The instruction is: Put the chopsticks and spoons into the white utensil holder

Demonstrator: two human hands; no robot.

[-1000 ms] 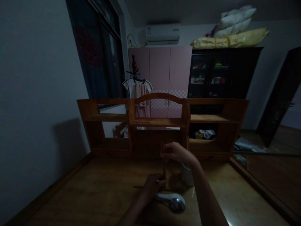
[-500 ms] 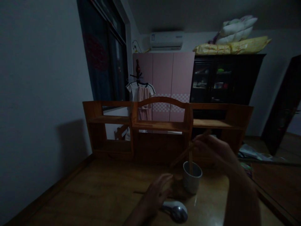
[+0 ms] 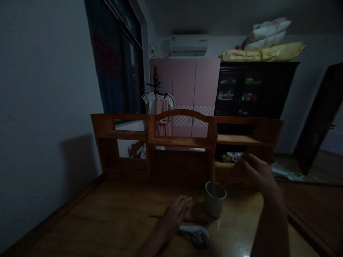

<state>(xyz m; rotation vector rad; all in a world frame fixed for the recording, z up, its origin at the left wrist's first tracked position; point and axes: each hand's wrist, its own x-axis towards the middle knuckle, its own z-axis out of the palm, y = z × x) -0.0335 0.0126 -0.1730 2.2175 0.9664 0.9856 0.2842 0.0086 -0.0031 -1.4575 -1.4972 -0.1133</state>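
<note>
My left hand [image 3: 175, 216] rests low over the table with its fingers stretched out, and nothing shows in its grasp. A thin dark stick [image 3: 155, 216], which looks like a chopstick, lies partly hidden beneath it. Just right of that wrist, a white spoon [image 3: 197, 228] and a shiny metal spoon [image 3: 200, 240] lie overlapping. Chopsticks [image 3: 214, 175] stand upright in a pale grey cup [image 3: 214, 206] beyond the spoons. To the right of the cup my right hand [image 3: 257, 175] hangs in the air, fingers loosely bent and blurred, with no stick visible in them.
A wooden shelf unit [image 3: 182, 142] runs along the table's [image 3: 107, 221] back edge. Small items [image 3: 232, 157] sit in its lower right compartment. A white wall [image 3: 48, 107] borders the left side. Pink and black cabinets stand further back.
My right hand has moved right, away from the cup. The slanted chopstick it held is no longer visible there. My left hand has barely moved; the view has shifted slightly.
</note>
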